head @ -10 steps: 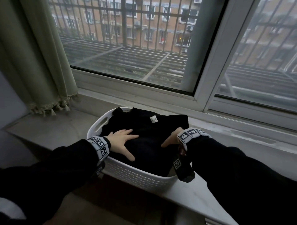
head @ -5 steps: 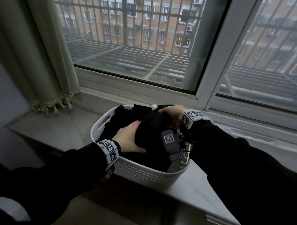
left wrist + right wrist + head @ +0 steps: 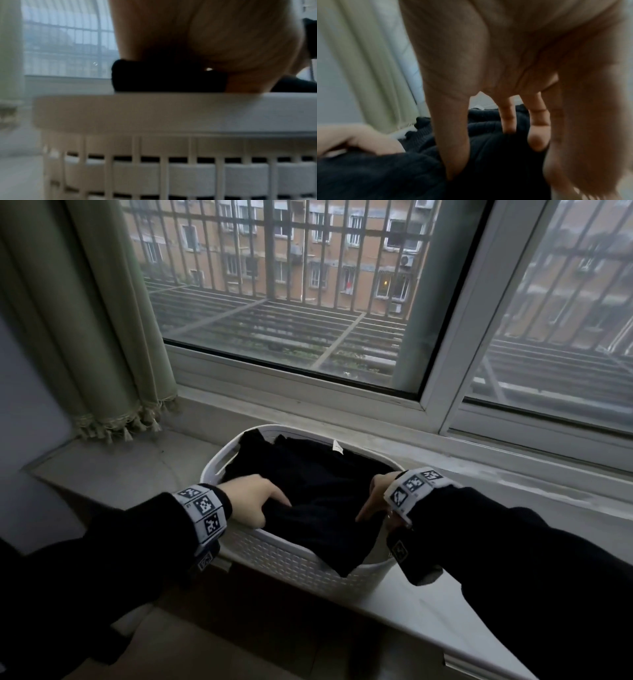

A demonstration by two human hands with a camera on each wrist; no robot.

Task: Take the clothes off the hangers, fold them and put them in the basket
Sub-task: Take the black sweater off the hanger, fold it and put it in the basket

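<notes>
A white slatted laundry basket (image 3: 291, 558) stands on the stone window sill. A folded black garment (image 3: 325, 491) with a small white tag (image 3: 337, 446) fills it, and one corner hangs over the near rim. My left hand (image 3: 255, 503) is at the garment's near left edge, fingers curled into the fabric. My right hand (image 3: 371, 501) is at the near right side, straight fingers (image 3: 453, 135) pushing down into the cloth (image 3: 385, 175). The left wrist view shows the palm (image 3: 214, 33) over dark cloth (image 3: 168, 78) above the basket rim (image 3: 171, 112). No hanger is in view.
A green fringed curtain (image 3: 102, 337) hangs at the left, its tassels just above the sill (image 3: 120, 470). The white window frame (image 3: 455, 354) runs close behind the basket. More sill stretches to the right (image 3: 531, 508). The sill's front edge drops off just below the basket.
Both hands lay flat on the garment, then bunched and turned part of it over. Now they have come back to its near edge and the garment lies flatter in the basket.
</notes>
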